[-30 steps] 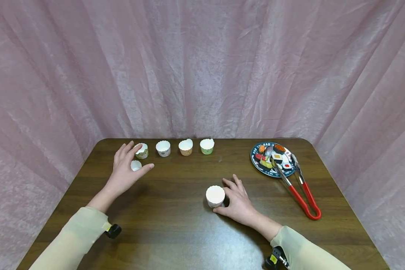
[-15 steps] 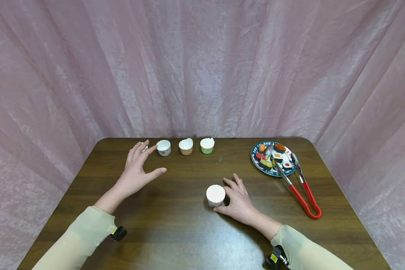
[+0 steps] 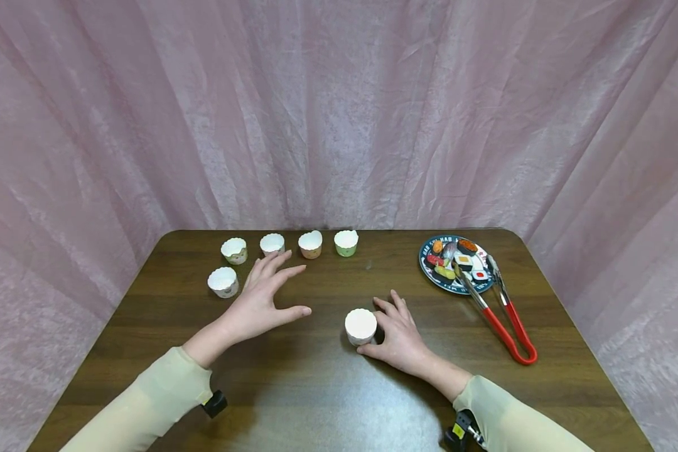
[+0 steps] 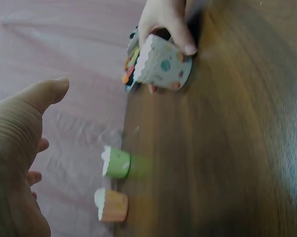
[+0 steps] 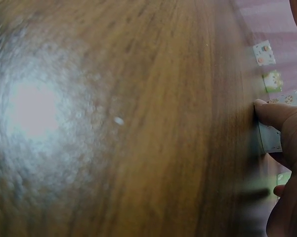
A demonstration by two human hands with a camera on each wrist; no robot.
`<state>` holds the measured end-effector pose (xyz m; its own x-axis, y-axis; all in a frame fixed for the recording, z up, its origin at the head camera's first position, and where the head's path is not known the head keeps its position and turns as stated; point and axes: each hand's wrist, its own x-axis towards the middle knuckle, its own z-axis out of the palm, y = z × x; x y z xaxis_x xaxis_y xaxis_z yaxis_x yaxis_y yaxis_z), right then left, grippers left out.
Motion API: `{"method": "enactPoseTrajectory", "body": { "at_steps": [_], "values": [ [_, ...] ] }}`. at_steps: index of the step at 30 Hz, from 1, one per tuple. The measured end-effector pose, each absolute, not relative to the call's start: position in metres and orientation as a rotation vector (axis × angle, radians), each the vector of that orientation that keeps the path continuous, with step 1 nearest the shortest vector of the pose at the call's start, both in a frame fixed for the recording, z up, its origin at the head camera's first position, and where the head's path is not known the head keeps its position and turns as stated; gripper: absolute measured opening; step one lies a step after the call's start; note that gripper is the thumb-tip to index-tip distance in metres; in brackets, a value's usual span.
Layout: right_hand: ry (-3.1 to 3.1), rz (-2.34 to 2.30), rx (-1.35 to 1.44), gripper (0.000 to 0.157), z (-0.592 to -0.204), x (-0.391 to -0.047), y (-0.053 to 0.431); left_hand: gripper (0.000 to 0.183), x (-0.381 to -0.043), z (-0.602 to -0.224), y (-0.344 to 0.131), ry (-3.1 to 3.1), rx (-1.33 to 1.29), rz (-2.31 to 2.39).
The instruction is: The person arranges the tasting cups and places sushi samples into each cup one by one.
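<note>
My right hand [image 3: 397,339] holds a white paper baking cup [image 3: 360,326] near the middle of the wooden table, thumb at its near side and fingers behind. In the left wrist view, coloured dots show on this baking cup [image 4: 164,65], and the right thumb lies along it. My left hand [image 3: 258,307] holds nothing; it hovers left of that cup with thumb and fingers spread apart. Its fingertips overlap a white baking cup [image 3: 272,242] of the back row. To its left, another white baking cup [image 3: 223,284] stands on the table.
Along the back edge stand a yellow-green baking cup [image 3: 235,252], an orange one [image 3: 311,246] and a green one [image 3: 346,245]. A dark-rimmed plate [image 3: 427,274] of toy sushi is at the back right. Red-handled tongs [image 3: 503,333] lean on it. A pink curtain [image 3: 339,113] hangs behind.
My left hand has moved right and slightly nearer, away from the two leftmost cups, which now show fully. The right hand and its baking cup have stayed put.
</note>
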<state>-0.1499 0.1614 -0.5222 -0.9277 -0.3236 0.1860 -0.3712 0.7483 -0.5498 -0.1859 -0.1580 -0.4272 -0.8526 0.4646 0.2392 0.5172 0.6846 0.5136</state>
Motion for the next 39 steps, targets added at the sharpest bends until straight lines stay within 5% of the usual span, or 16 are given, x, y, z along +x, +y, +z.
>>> {"method": "enactPoseTrajectory", "body": {
  "at_steps": [17, 39],
  "values": [
    [-2.898, 0.945, 0.553, 0.048, -0.523, -0.15, 0.162, 0.085, -0.181, -0.452, -0.101, -2.82, -1.078, -0.763],
    [-2.928, 0.936, 0.542, 0.053, -0.522, -0.15, 0.162, 0.086, -0.171, -0.486, -0.062, -2.92, -0.975, -0.833]
  ]
}}
